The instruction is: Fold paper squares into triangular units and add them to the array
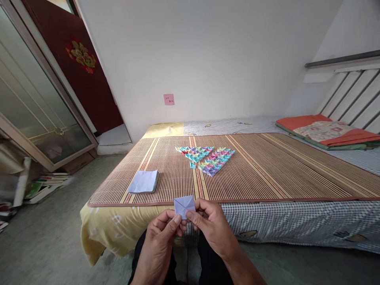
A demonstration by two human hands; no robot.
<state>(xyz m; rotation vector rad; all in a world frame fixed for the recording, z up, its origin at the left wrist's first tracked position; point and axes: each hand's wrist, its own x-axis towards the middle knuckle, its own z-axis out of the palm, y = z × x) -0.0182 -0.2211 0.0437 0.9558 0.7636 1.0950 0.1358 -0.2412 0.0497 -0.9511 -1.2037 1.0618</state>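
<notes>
Between my two hands, just in front of the bed's edge, is a small lavender square of folded paper with diagonal creases meeting near its middle. My left hand pinches its lower left corner, thumb on top. With thumb and fingers, my right hand grips its lower right side. The fingers behind the paper are partly hidden. Farther back on the mat, folded paper pieces in several colours lie in rows, with a second group of folded paper pieces beside them. Left of these lies a stack of pale square paper sheets.
A striped bamboo mat covers most of the bed, over a checked sheet and a yellow cloth. Folded orange bedding lies at the far right. A pink note is on the wall; books sit on the floor at left.
</notes>
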